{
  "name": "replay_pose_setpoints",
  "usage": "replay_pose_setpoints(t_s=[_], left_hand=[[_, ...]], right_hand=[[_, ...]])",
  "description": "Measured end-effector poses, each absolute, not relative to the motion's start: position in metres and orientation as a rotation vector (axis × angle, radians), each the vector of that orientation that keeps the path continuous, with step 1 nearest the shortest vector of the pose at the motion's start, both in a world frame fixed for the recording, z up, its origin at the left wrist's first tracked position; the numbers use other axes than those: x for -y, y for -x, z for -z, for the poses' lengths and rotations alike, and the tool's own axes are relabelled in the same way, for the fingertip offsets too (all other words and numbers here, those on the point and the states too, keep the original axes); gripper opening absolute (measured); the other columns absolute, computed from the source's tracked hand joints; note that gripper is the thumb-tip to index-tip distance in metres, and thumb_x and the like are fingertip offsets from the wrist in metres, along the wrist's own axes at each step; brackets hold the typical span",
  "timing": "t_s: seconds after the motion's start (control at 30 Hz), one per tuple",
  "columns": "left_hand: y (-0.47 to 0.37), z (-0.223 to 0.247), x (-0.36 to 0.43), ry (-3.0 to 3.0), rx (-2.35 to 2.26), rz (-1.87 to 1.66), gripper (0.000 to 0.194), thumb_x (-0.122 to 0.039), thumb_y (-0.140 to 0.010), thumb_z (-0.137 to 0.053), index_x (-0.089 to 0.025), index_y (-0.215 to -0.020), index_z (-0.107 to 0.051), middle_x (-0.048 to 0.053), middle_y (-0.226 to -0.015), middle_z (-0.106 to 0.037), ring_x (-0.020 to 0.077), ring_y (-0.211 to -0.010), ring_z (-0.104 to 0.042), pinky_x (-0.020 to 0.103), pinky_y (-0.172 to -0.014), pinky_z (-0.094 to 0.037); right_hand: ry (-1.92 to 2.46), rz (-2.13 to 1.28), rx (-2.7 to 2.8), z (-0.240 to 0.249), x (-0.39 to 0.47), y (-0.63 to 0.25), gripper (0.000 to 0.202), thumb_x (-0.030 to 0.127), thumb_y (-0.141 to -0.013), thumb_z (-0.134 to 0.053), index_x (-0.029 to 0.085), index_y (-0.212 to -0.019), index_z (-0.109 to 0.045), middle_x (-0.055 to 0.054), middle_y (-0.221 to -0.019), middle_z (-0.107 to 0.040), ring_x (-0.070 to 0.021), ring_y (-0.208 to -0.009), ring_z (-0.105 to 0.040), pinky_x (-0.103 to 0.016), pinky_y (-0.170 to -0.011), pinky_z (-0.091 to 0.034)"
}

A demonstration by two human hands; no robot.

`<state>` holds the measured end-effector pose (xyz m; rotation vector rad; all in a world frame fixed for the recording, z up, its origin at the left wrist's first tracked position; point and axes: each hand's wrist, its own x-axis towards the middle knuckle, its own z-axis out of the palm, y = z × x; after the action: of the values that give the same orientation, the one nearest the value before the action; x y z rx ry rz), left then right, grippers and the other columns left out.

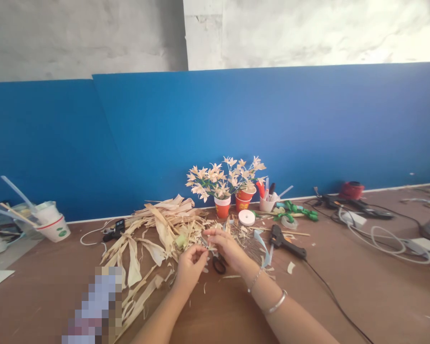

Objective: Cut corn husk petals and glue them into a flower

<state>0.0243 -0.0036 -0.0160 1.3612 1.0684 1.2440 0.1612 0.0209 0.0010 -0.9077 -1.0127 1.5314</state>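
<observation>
My left hand (192, 265) is closed, thumb and index finger pinched together over the scraps. Close by on the right, my right hand (227, 246) has its fingers bent toward the left fingertips in a pinch. Something small and pale shows between the two hands, too small to name. Black scissor handles (219, 264) lie just under my right hand; the blades are hidden. Dried corn husks (165, 224) spread to the left of the hands. Behind them, pale husk flowers (217, 174) on green stems stand in a red paper cup (222, 209) and another red cup (242, 203).
A glue gun (286, 242) with a trailing cord lies right of my hands. A white tape roll (246, 218), a cup of pens (267, 204) and green stems (297, 210) stand or lie behind. White cables (383, 239) are far right, a paper cup (55, 228) far left.
</observation>
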Motion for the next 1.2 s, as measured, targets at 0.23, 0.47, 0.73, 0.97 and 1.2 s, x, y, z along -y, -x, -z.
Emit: replay_pose_setpoints(t_s=[0.23,0.47,0.73,0.97,1.2], left_hand=[[-0.024,0.017,0.003,-1.341,-1.059,-1.243,0.018,-0.033,-0.067,-0.065,-0.015,-0.069,-0.06,-0.005,-0.051,-0.05,0.0078,-0.042,-0.046,0.017,-0.037,-0.042],[-0.025,0.016,0.004,-1.324,-1.06,-1.24,0.018,-0.032,-0.066,-0.066,-0.016,-0.068,-0.06,-0.005,-0.05,-0.051,0.008,-0.042,-0.047,0.017,-0.037,-0.042],[-0.024,0.017,0.003,-1.32,-1.071,-1.247,0.018,-0.033,-0.065,-0.066,-0.016,-0.067,-0.06,-0.005,-0.049,-0.052,0.0082,-0.042,-0.047,0.017,-0.037,-0.042],[-0.025,0.019,0.002,-1.286,-1.082,-1.26,0.021,-0.035,-0.064,-0.067,-0.016,-0.068,-0.06,-0.004,-0.051,-0.054,0.0076,-0.041,-0.046,0.017,-0.036,-0.04],[-0.026,0.024,-0.002,-1.197,-1.068,-1.254,0.024,-0.036,-0.063,-0.067,-0.015,-0.069,-0.058,-0.003,-0.056,-0.059,0.0066,-0.037,-0.046,0.017,-0.033,-0.033]], right_hand=[[0.908,-1.552,1.025,0.006,-0.025,-0.161,0.021,0.026,-0.068,-0.062,0.019,-0.087,-0.068,0.002,-0.065,-0.056,-0.0107,-0.06,-0.047,-0.022,-0.055,-0.032],[0.871,-1.569,1.023,0.01,-0.027,-0.16,0.028,0.04,-0.073,-0.062,0.018,-0.088,-0.068,0.001,-0.064,-0.057,-0.0119,-0.059,-0.047,-0.024,-0.058,-0.034],[0.892,-1.554,1.046,0.008,-0.025,-0.161,0.031,0.043,-0.073,-0.061,0.018,-0.089,-0.068,0.001,-0.064,-0.057,-0.0116,-0.059,-0.048,-0.023,-0.056,-0.035],[1.232,-1.118,1.154,-0.014,-0.032,-0.184,0.034,0.041,-0.076,-0.047,0.017,-0.091,-0.066,-0.005,-0.08,-0.065,-0.016,-0.067,-0.057,-0.025,-0.055,-0.041],[2.172,-0.328,1.481,-0.048,-0.024,-0.301,0.033,0.019,-0.073,-0.046,0.016,-0.1,-0.065,-0.011,-0.097,-0.067,-0.024,-0.09,-0.062,-0.031,-0.073,-0.045]])
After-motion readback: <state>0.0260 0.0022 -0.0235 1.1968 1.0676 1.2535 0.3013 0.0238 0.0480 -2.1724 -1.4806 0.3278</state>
